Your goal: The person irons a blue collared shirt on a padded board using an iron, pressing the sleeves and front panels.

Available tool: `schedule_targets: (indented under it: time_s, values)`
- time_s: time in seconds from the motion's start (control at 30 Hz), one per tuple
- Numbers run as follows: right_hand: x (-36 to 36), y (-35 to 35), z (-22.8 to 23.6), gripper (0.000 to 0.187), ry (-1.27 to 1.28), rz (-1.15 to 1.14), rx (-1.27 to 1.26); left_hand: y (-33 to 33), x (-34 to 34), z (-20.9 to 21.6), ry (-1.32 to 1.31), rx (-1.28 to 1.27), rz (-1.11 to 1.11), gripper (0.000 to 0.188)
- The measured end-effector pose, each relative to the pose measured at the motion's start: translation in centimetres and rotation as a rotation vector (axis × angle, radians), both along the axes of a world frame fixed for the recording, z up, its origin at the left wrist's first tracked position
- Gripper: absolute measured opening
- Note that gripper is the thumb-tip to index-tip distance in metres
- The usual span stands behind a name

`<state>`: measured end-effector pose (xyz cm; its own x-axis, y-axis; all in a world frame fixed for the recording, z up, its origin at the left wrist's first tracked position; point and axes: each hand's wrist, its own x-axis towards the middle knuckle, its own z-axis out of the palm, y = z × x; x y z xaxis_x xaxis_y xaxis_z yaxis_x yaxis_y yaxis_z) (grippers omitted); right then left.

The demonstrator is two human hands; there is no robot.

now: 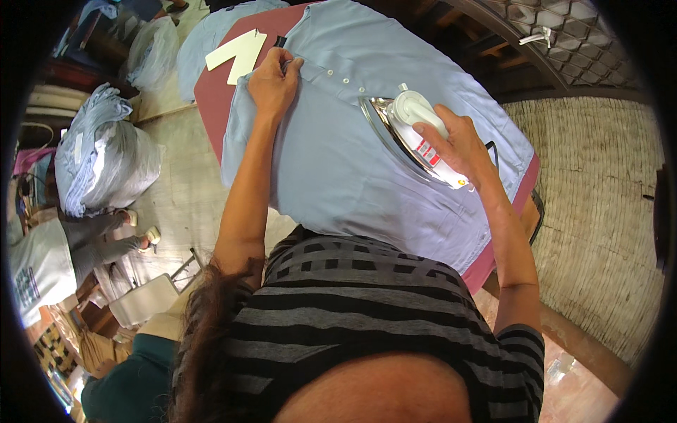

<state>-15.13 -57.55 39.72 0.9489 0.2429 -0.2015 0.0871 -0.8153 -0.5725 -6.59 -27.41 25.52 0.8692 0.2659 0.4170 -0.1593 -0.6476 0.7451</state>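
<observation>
A light blue garment with a row of small white buttons, apparently a shirt, lies spread over a dark red ironing surface. My right hand wraps round the handle of a white and silver iron, its soleplate down on the cloth to the right of the buttons. At the shirt's upper left edge, my left hand has its fingers curled closed on the fabric. Just beyond those fingertips shows a small black piece, too small to identify. An angled white card lies beside that hand.
Left of me, clear plastic bags of blue garments stand on the floor. Another person in grey trousers is farther left, near a folding chair. A metal lattice borders the far right, above a woven mat surface.
</observation>
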Motion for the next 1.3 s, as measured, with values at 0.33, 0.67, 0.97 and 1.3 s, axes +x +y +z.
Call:
schedule_targets:
  time_s: [0.33, 0.67, 0.97, 1.3]
  values:
    - [-1.4, -1.4, 0.3, 0.041, -0.017, -0.036, 0.035, 0.2, 0.5, -0.2, 0.102, 0.076, 0.013, 0.036]
    - [-0.3, -1.0, -0.5, 0.043, -0.160, 0.130, -0.007, -1.7, -0.2, 0.9, -0.126, 0.490, 0.122, 0.038]
    - [-3.6, -3.7, -0.2, 0.041, -0.066, -0.045, 0.049, -6.6, -4.2, -1.3, 0.036, 0.667, -0.142, 0.054]
    - [-1.4, 0.9, -0.4, 0.042, -0.088, 0.048, 0.034, -5.3, -3.4, -1.0, 0.073, 0.568, -0.210, 0.048]
